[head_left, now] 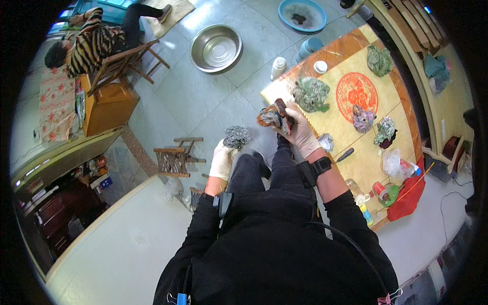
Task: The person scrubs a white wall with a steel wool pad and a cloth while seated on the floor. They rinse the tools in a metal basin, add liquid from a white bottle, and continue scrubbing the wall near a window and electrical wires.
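Observation:
My left hand, in a white glove, holds a crumpled grey speckled wad; I cannot tell whether it is cloth or metal scouring wool. In my right hand, also gloved, is a crumpled bundle of grey, orange and dark brown, apparently cloth. That hand is by the table's near edge, beside a green patterned crumpled cloth. Further over the patterned tabletop lie a purple crumpled cloth, a pale green one and a darker green one.
A dark-handled tool, a clear plastic bag and a yellow bottle are on the table. A metal basin, a blue basin with sudsy water and a white bottle stand on the floor. Another person sits at upper left.

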Available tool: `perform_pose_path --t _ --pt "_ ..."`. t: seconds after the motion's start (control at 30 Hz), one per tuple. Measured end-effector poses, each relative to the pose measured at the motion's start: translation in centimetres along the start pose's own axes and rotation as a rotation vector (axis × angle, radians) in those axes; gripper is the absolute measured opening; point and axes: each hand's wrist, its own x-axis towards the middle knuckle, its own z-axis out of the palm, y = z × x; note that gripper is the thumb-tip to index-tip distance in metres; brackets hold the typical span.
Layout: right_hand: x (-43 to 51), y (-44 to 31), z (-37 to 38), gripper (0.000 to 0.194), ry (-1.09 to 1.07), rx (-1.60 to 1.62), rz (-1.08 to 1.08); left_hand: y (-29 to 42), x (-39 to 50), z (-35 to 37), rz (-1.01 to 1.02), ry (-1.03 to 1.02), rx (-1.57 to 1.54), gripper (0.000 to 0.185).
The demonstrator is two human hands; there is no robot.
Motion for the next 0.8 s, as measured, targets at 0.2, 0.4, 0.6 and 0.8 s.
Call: perform_pose_path --t 0.2,0.4,0.6,0.8 --pt "10.9 -0.5 4.1 0.027 0.189 -0.176 0.042 8.0 7.1 -0.9 -0.038 -0.102 0.001 0.031" --pt "19.6 -1.7 7.7 0.031 0.333 -0.041 0.015 18.7 17.3 -3.5 -0.027 -0.090 0.154 0.026" --pt "25.9 -4.0 12.1 0.035 0.243 0.161 -0.023 28.4 26.4 -2.3 -0.041 -0.123 0.257 0.034" --pt "33.8 -8.7 10.4 0.038 0.199 0.376 0.000 31.5 35.6 3.6 -0.035 -0.168 0.350 0.042"
